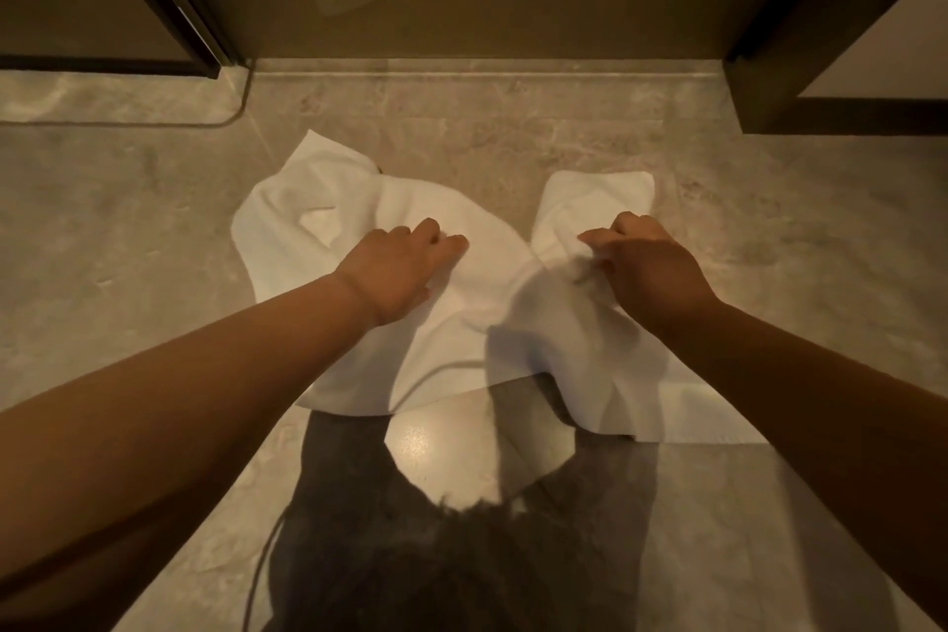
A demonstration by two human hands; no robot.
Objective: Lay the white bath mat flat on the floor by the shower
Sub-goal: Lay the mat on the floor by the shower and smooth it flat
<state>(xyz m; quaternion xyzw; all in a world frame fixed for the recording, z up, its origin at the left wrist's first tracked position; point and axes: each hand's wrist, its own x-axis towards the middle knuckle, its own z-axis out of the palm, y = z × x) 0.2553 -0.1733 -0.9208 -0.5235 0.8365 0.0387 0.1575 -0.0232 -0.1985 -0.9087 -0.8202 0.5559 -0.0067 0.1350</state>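
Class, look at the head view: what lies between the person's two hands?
A white stretch of the bath mat, rumpled, spans the gap between the left hand and right hand.

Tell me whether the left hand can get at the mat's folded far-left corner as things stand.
Probably yes. The left hand already rests on the white bath mat, and the folded corner lies just beyond it with nothing between.

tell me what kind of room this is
Most likely a bathroom, at the entrance to a shower. A polished stone-look tile floor runs to a raised stone threshold between dark frames, and both hands, left and right, grip a crumpled white bath mat.
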